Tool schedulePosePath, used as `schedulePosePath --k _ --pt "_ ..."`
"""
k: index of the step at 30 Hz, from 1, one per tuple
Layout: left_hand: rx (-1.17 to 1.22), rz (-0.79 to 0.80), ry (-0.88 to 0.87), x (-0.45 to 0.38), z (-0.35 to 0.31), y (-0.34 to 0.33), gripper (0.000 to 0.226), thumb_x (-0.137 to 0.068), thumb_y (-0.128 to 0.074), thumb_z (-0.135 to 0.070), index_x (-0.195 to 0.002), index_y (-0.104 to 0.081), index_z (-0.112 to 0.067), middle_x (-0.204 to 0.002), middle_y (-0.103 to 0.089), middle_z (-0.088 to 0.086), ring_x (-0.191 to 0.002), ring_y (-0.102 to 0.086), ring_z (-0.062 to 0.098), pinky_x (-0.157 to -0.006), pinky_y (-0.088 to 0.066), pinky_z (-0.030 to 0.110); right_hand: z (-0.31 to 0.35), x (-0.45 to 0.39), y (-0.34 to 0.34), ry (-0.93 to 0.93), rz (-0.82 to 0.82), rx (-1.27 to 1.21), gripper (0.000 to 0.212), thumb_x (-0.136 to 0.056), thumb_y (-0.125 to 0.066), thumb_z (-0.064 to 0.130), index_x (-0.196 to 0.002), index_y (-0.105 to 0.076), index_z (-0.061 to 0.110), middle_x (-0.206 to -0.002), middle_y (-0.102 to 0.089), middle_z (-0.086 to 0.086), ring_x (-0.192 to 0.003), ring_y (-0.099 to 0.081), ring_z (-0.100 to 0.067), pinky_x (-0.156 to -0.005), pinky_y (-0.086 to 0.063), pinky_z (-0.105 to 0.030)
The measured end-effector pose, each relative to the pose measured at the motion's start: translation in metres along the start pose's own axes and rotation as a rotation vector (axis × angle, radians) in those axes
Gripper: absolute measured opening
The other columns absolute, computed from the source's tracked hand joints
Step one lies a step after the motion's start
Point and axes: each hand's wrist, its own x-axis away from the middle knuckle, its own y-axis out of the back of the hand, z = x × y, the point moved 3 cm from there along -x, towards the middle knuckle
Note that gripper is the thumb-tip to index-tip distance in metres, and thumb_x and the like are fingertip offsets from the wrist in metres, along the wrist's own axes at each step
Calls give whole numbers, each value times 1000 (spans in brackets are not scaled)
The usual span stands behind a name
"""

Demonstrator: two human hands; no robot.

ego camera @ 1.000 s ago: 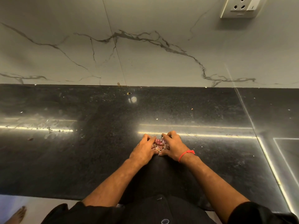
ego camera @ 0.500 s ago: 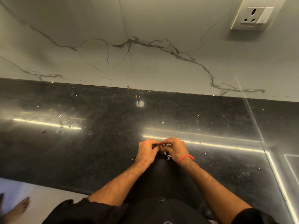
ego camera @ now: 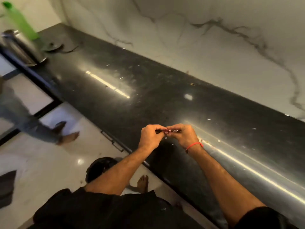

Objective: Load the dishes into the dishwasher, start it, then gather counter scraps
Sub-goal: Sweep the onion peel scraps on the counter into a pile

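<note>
Both hands, left hand (ego camera: pixel 151 137) and right hand (ego camera: pixel 184 135), now lifted off counter (ego camera: pixel 148 90), pinching onion scraps (ego camera: pixel 168 132) between fingertips; gathering nearly done.

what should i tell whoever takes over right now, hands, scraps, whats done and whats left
Left hand and right hand: both raised above the black counter, fingers curled, pinching a small bunch of pinkish scraps between them.
Done: main pile is gathered in the hands.
Left: small pale bits lie on the counter to the right of the hands; more specks farther back. Pick those up and discard them all.
Dishwasher not in view.
</note>
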Motion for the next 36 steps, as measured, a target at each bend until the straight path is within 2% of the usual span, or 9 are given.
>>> schedulePosePath --k 7,10,14,18,22,25,29,32,36 --pt "20 -222 225 52 78 100 17 -83 -80 -15 -99 -80 -21 -87 -76 -7 -77 -73 9 -80 -62 37 56 -3 -123 82 291 -19 27 -76 -80 5 -101 -77 16 -92 -73 6 -81 -63 8 -73 -46 -2" --pt "65 -303 274 71 108 131 17 -84 -79 -13 -101 -79 -18 -88 -76 -4 -77 -73 10 -78 -63 35 74 -2 -172 106 372 12 27 -75 -82 6 -99 -78 17 -89 -74 6 -82 -66 1 -78 -51 -10" --pt "106 -352 365 90 159 168 19 -87 -76 -15 -107 -77 -17 -95 -75 -6 -82 -68 -1 -76 -57 14 89 -7 -242 122 485 84 30 -74 -81 6 -101 -78 18 -96 -74 3 -93 -68 -8 -89 -53 -21" --pt "140 -403 449 95 226 202 19 -86 -77 -18 -105 -79 -18 -98 -77 -7 -92 -69 4 -91 -55 23 93 -18 -320 101 577 135 30 -74 -81 6 -102 -77 15 -98 -74 0 -93 -68 -11 -93 -55 -33" --pt "173 -426 537 91 299 226 18 -87 -74 -11 -103 -80 -18 -98 -77 -5 -92 -70 6 -93 -54 23 89 -28 -397 43 622 195 31 -75 -79 1 -106 -75 5 -103 -72 -4 -96 -64 -13 -93 -50 -21" --pt "197 -421 591 84 364 228 20 -87 -72 -9 -103 -79 -18 -99 -77 -3 -92 -71 8 -95 -55 29 62 -40 -458 -22 648 163 35 -75 -75 -9 -109 -70 -5 -107 -69 -17 -97 -65 -22 -86 -48 -16" --pt "213 -435 674 73 467 206 18 -89 -72 -13 -106 -78 -16 -104 -76 0 -99 -70 13 -96 -55 33 -10 -57 -543 -144 643 95 37 -76 -71 -14 -112 -66 -11 -105 -63 -11 -84 -64 3 -81 -47 -9" --pt "213 -429 686 60 543 182 20 -92 -68 -10 -109 -77 -14 -107 -74 1 -100 -67 13 -94 -52 23 -70 -70 -601 -233 603 90 35 -81 -70 -7 -114 -69 0 -111 -68 -8 -99 -65 -14 -91 -50 -22" --pt "270 -391 766 48 648 134 20 -95 -64 -8 -109 -76 -14 -99 -70 -9 -94 -65 6 -87 -52 18 -169 -87 -679 -325 588 91 35 -82 -69 -4 -116 -69 4 -111 -70 -11 -98 -63 -15 -88 -52 -19"
